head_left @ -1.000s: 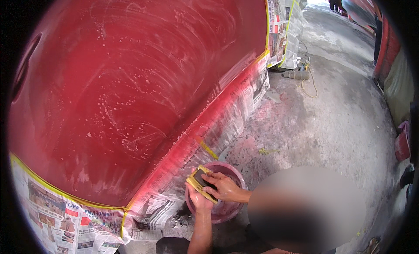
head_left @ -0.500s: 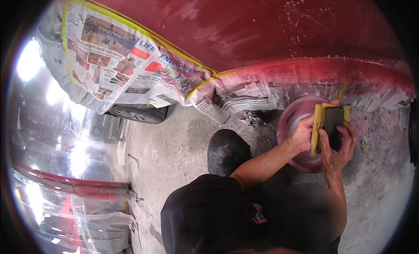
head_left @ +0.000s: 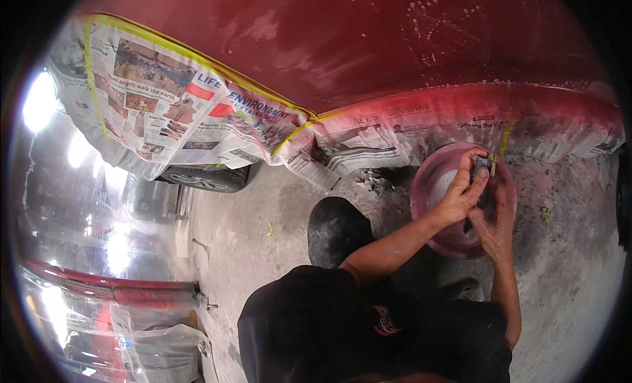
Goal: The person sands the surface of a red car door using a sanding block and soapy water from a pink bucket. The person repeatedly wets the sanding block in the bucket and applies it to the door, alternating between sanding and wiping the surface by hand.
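Plastic sheeting (head_left: 99,218), shiny and creased, covers what stands at the far left; beside it hangs newspaper (head_left: 155,103), edged along its top with yellow tape (head_left: 217,71); a tyre (head_left: 209,179) shows below the paper; above and to the right spreads a red panel (head_left: 342,47), marked with pale smears and droplets, with more newspaper, tinted red, along its lower edge. Lower down, the person's black shirt (head_left: 296,324) fills the near side; both bare forearms reach from it towards a pink basin (head_left: 420,192) on the grey floor, just below the papered edge.

Over the basin, the left hand (head_left: 463,193) comes first; it is closed round the far part of a dark block (head_left: 481,164), thumb on the near face, fingers curled past the far end; a narrow yellow edge (head_left: 493,167) shows along the block's right side. The block lies between the two hands, its long axis seeming to run roughly away from the body, though fingers hide much of it; the left hand is nearer its far end, the right hand (head_left: 498,226) lower and to the right; that hand is blurred, and whether it grips or only steadies, I cannot tell. Farther right, a yellow-green scrap (head_left: 546,217) lies on the floor.
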`<state>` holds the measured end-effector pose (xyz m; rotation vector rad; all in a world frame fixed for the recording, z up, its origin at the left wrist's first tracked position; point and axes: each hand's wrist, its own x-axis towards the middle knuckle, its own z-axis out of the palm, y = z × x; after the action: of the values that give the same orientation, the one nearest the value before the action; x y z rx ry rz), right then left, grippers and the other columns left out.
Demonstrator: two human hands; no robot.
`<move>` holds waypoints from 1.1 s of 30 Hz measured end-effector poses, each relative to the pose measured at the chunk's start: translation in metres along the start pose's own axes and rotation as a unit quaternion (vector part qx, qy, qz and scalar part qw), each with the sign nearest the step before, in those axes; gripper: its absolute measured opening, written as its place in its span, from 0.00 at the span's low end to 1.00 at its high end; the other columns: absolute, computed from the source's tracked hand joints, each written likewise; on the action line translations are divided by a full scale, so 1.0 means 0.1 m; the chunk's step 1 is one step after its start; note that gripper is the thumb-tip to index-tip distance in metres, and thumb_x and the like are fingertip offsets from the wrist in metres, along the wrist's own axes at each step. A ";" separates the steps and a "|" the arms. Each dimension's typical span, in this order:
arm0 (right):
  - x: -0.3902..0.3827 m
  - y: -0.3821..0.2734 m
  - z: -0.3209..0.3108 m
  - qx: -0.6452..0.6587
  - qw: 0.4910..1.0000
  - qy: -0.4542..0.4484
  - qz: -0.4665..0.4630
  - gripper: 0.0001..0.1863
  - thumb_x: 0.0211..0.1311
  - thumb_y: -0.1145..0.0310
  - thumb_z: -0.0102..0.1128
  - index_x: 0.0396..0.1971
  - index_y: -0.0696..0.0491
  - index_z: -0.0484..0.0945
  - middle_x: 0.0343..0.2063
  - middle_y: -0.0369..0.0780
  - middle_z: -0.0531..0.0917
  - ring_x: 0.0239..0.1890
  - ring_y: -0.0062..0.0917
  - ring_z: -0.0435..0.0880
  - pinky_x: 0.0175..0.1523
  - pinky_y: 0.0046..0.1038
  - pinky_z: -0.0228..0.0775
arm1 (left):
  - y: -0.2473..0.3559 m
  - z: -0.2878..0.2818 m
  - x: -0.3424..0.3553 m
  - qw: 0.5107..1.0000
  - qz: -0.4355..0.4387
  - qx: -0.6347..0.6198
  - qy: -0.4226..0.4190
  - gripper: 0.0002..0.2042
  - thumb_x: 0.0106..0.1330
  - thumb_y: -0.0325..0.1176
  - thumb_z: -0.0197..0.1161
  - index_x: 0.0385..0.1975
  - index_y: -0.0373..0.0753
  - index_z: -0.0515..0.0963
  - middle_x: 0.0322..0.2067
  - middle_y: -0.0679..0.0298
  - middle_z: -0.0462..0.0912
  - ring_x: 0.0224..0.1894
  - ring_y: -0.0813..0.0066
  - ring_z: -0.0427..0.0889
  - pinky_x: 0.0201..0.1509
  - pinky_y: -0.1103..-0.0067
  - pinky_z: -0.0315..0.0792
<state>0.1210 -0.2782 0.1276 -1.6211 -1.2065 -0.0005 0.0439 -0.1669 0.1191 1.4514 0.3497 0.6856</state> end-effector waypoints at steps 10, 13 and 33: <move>0.04 0.21 -0.16 0.740 0.586 -0.121 0.306 0.34 0.66 0.54 0.49 0.64 0.60 0.55 0.43 0.60 0.78 0.29 0.47 0.85 0.25 0.41 0.81 | -0.11 -0.26 0.06 0.954 -0.159 -0.237 -0.095 0.26 0.67 0.31 0.62 0.62 0.41 0.59 0.44 0.63 0.76 0.21 0.83 0.74 0.26 0.83 0.74; -0.19 0.50 -0.18 0.759 0.522 -0.235 0.312 0.32 0.68 0.50 0.42 0.63 0.57 0.57 0.41 0.57 0.79 0.26 0.42 0.85 0.21 0.35 0.79 | 0.01 -0.24 -0.03 0.891 -0.119 -0.357 -0.253 0.35 0.62 0.33 0.66 0.67 0.34 0.57 0.49 0.62 0.76 0.35 0.79 0.76 0.38 0.78 0.75; 0.19 0.85 0.05 -0.167 0.984 -0.030 0.054 0.10 0.57 0.67 0.57 0.31 0.59 0.78 0.37 0.49 0.78 0.42 0.45 0.75 0.49 0.44 0.66 | -1.34 -0.30 0.36 0.729 0.007 0.473 -0.495 0.33 0.63 0.32 0.62 0.67 0.37 0.57 0.56 0.48 0.73 0.51 0.54 0.78 0.54 0.60 0.72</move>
<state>0.1860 -0.2545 0.0742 -1.9902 -1.2101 -0.0896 0.0819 -0.1186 -0.0083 2.5548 -0.2273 -0.4490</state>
